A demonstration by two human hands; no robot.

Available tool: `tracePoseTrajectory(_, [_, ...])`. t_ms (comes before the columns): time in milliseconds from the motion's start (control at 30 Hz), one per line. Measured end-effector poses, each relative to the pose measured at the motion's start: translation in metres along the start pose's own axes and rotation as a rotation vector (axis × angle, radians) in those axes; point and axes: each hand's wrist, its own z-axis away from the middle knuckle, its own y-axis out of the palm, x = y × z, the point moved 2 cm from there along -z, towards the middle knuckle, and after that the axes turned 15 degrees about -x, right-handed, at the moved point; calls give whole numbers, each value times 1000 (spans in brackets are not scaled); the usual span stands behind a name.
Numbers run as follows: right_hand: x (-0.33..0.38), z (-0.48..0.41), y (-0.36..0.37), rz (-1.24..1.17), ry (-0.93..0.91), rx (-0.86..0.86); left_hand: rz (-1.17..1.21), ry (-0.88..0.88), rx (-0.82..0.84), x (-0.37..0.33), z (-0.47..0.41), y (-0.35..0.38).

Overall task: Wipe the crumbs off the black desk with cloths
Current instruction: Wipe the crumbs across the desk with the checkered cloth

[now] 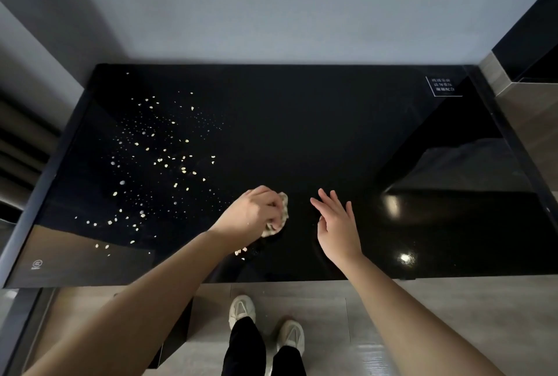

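Head view, looking down on a glossy black bench [332,134] set against a grey wall [271,13].

A white-printed label [443,86] sits at the far right corner of the bench, and a small round logo [37,264] at the near left corner. Two bright light reflections [406,258] show on the near right part of the surface. Below the near edge lie a pale floor [377,315] and a pair of light shoes [241,309] under dark trouser legs.

Pale crumbs [157,161] are scattered across the left half of the bench, from the far left down to the near left edge. A small cluster of them [241,252] lies just beside the left wrist, on its near side. Both forearms reach in over the near edge, and the left forearm covers part of the near surface.

The left grip [255,212] is curled, knuckles up, around a crumpled beige cloth [282,215]. It holds the cloth against the bench near the middle of the near half. The cloth shows only at the right and near sides of the fingers; the rest is hidden under the hand. The main crumb field lies to the left and far side of this grip.

The right grip [336,224] is spread flat with straight fingers and holds nothing. It is just right of the cloth and apart from it; whether it touches the bench cannot be told.
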Motion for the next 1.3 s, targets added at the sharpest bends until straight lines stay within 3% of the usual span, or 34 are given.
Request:
tracePoseTrajectory(167, [8,-12,9,90,-13,89,33,22,132,1,11,33])
tracePoseTrajectory(533, [41,-22,39,241,-61,125,44,31,43,36,36,-11])
tracePoseTrajectory(633, [40,-40,41,77,10,75,66,-18,-23,45,5,-20])
tracePoseTrajectory(767, [25,-43,26,-199,210,-47,108,-11,63,44,-29,-7])
tracePoseTrajectory(1033, [-4,-24,9,53,194,-97,77,91,139,15,-40,48])
tracePoseTrajectory(1300, [15,-17,21,140,178,-119,-28,-1,102,53,17,2])
